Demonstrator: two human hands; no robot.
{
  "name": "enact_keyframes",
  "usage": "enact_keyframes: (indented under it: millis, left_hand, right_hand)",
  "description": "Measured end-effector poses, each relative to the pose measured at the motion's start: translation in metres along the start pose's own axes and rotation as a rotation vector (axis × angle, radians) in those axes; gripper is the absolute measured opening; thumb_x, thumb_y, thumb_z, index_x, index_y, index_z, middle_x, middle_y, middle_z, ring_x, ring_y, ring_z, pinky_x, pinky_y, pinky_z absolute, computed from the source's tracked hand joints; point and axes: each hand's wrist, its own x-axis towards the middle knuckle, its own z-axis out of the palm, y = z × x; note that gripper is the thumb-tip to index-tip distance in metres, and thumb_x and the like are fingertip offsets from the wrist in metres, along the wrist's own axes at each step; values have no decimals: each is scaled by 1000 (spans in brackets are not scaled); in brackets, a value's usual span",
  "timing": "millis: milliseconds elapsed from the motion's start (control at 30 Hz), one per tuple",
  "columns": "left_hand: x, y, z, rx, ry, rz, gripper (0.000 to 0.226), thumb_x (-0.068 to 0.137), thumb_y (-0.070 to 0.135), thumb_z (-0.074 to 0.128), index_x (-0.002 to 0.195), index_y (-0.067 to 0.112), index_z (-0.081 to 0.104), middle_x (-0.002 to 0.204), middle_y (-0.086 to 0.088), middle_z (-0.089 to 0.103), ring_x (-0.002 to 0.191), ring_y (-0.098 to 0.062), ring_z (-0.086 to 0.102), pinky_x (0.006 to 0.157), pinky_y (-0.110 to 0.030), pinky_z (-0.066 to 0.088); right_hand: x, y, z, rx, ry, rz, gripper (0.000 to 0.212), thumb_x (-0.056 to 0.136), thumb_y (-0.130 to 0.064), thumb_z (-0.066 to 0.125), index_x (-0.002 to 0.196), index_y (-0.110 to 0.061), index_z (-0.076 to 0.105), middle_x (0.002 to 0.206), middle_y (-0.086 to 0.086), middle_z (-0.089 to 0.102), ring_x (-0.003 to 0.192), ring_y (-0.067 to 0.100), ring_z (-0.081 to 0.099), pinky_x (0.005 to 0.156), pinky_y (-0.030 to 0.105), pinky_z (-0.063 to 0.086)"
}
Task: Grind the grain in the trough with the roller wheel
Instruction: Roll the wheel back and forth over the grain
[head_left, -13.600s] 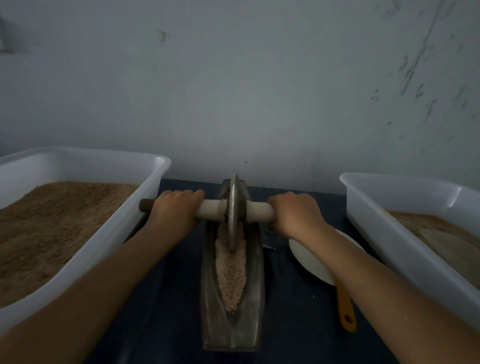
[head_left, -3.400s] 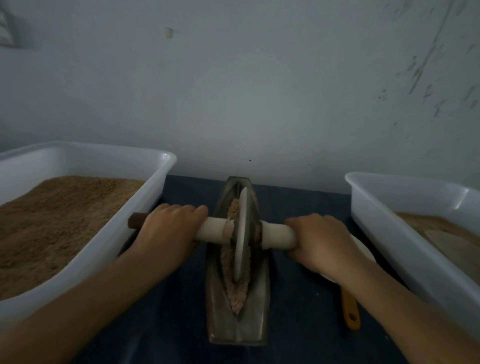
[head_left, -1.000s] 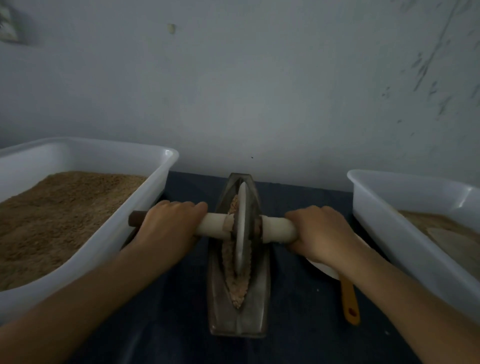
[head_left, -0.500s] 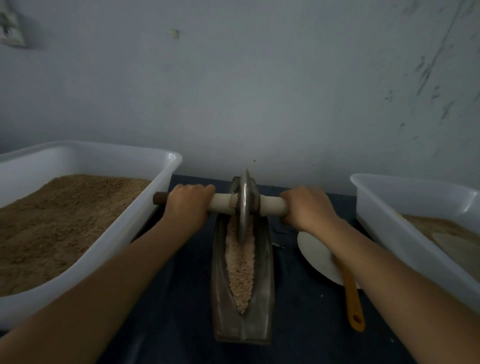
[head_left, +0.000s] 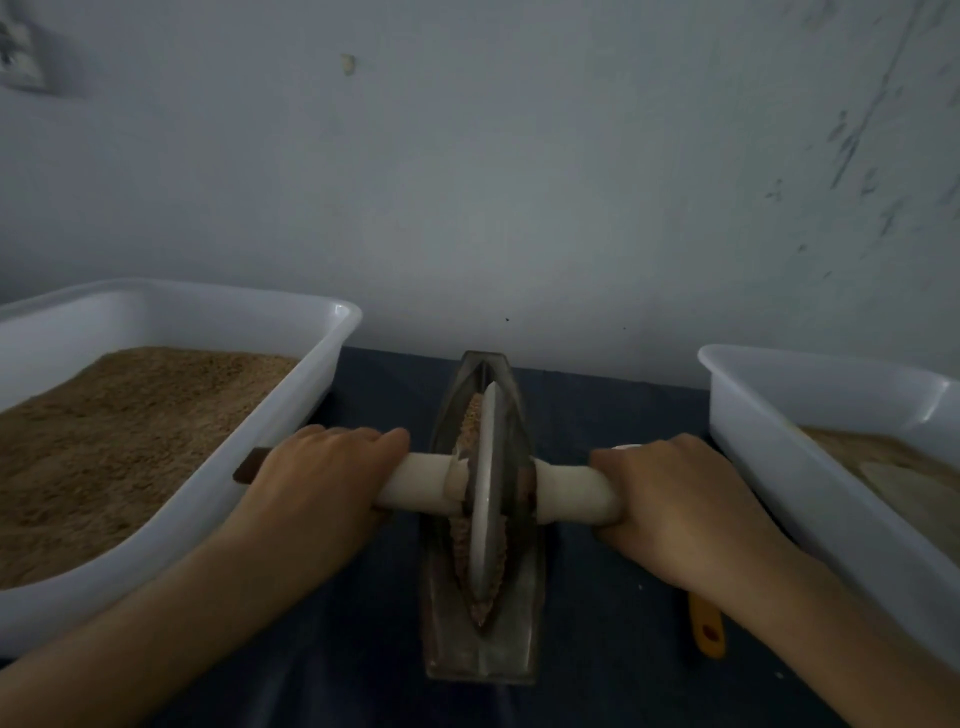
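A narrow boat-shaped metal trough (head_left: 480, 644) lies lengthwise on the dark blue table, straight in front of me. Brownish grain (head_left: 471, 413) lines its groove beside the wheel. The metal roller wheel (head_left: 487, 499) stands on edge in the middle-to-near part of the trough, on a pale cylindrical handle (head_left: 421, 480) that crosses it. My left hand (head_left: 317, 480) is wrapped around the handle's left side, with a dark brown handle tip sticking out beyond it. My right hand (head_left: 675, 512) grips the handle's right end.
A large white plastic tub (head_left: 291, 415) full of brown grain sits at the left, close to my left hand. Another white tub (head_left: 769, 457) stands at the right. A yellow handle (head_left: 706, 631) shows by my right wrist. A grey wall rises just behind the trough.
The wheel has rolled back toward me from the trough's far end to its middle-near part. Both hands came with it and now cover most of the white plate at the right.
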Motion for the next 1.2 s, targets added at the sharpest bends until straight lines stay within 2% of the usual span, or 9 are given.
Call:
enact_keyframes:
  millis: [133, 300, 467, 567, 767, 833, 967, 1100, 1200]
  left_hand:
    - [12, -1, 5, 26, -15, -6, 24, 87, 41, 54, 92, 37, 30, 104, 15, 55, 95, -4, 55, 73, -18, 30]
    - [45, -5, 24, 92, 19, -66, 18, 89, 32, 54, 103, 26, 45, 108, 7, 58, 96, -12, 58, 79, -22, 37]
    - [85, -13, 35, 128, 31, -129, 18, 89, 28, 55, 103, 20, 48, 107, -1, 61, 98, -19, 58, 82, -28, 38]
    - [101, -17, 38, 129, 39, -162, 19, 89, 27, 55, 105, 18, 51, 108, -3, 62, 99, -21, 58, 83, -30, 39]
    - [90, -20, 45, 99, 57, -138, 20, 88, 28, 56, 104, 19, 48, 106, -1, 61, 96, -19, 58, 79, -27, 38]
    - [78, -18, 42, 90, 67, -112, 21, 87, 29, 57, 105, 21, 48, 107, 1, 60, 96, -17, 58, 79, -26, 37]
    - [48, -8, 27, 87, 55, -39, 22, 87, 33, 57, 104, 26, 45, 108, 8, 59, 97, -11, 57, 80, -22, 36]
    - [13, -3, 9, 5, -8, 0, 25, 87, 41, 55, 105, 36, 39, 108, 16, 55, 100, -3, 53, 80, -18, 31]
    - [-3, -1, -1, -7, -8, 11, 26, 86, 46, 55, 100, 43, 33, 104, 20, 51, 101, 0, 51, 80, -17, 31]
  right_hand:
    - [3, -1, -6, 24, 52, -27, 30, 83, -42, 53, 67, -33, 29, 70, -12, 47, 77, 9, 55, 67, 25, 26]
    - [34, 2, -4, 60, 79, 8, 11, 83, -39, 56, 87, -30, 52, 96, -5, 64, 91, 18, 59, 68, 29, 30]
    - [80, 16, 10, 52, 105, 73, 16, 79, -34, 59, 74, -26, 46, 93, 0, 65, 85, 21, 60, 55, 26, 28]
    - [98, 22, 14, 68, 136, 102, 8, 79, -31, 61, 79, -25, 55, 95, 3, 66, 86, 23, 62, 61, 27, 41]
    - [92, 18, 12, 22, 217, 69, 11, 78, -29, 62, 86, -22, 61, 92, 3, 66, 84, 24, 61, 59, 26, 33]
    - [77, 14, 10, 20, 209, 41, 9, 79, -31, 61, 84, -24, 58, 91, 1, 66, 85, 21, 61, 58, 26, 26]
    - [40, 4, 5, 73, 137, 16, 9, 85, -36, 54, 83, -31, 47, 90, -5, 63, 85, 18, 58, 69, 30, 28]
    - [3, -3, -4, 50, 164, -23, 33, 86, -41, 51, 65, -32, 27, 64, -12, 47, 59, 6, 42, 64, 29, 24]
    - [-5, -5, -6, -3, 54, -5, 39, 84, -40, 52, 63, -34, 20, 65, -13, 37, 69, 5, 45, 72, 24, 29]
